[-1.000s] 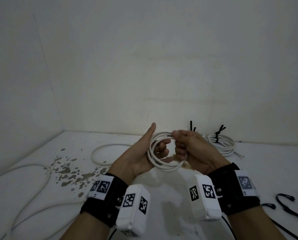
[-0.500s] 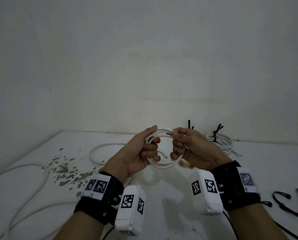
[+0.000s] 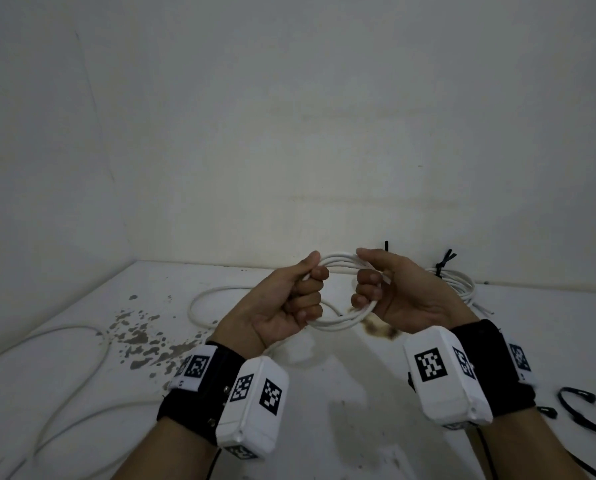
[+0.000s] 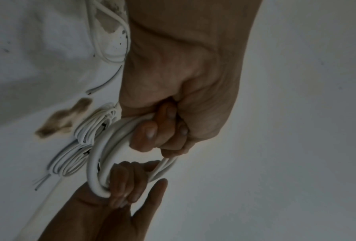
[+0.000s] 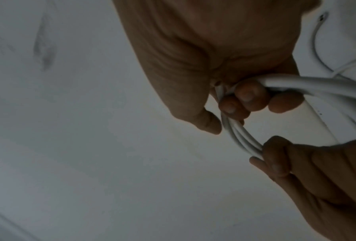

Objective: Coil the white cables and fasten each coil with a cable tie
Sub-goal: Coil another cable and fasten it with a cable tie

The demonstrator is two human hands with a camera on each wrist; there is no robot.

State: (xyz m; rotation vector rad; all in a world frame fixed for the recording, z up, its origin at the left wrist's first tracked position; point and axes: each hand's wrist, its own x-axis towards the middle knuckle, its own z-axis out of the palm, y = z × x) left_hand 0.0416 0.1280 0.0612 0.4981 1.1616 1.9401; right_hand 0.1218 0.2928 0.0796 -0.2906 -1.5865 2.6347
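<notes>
Holding a coil point(image 3: 338, 292) of white cable in the air above the desk point(image 3: 359, 382), the person grips it with both hands. The left hand point(image 3: 286, 303) is clenched round the coil's left side, thumb laid over the top strands. The right hand point(image 3: 397, 292) has its fingers point(image 4: 123, 181) curled through the loop on the right side, thumb pressing on top. The coil is smooth, round cable wound into several loops lying close together; a short cut end point(image 3: 334, 310) points into the middle of the ring.

On the desk behind the right hand lies a second coil point(image 3: 456, 282), bound with a black tie point(image 3: 443, 263) whose tail sticks up. The left wrist view shows two bound coils lying side by side there. Another black tie tip point(image 3: 386, 245) stands up behind the right thumb.

To the left, loose cable point(image 3: 82, 362) snakes across the desk in wide curves. At the right edge lie loose ties point(image 3: 580, 405), black and partly curled. Grey flecks point(image 3: 140, 337) mark the desk on the left, and a brown stain point(image 3: 379, 330) sits under the held coil.
</notes>
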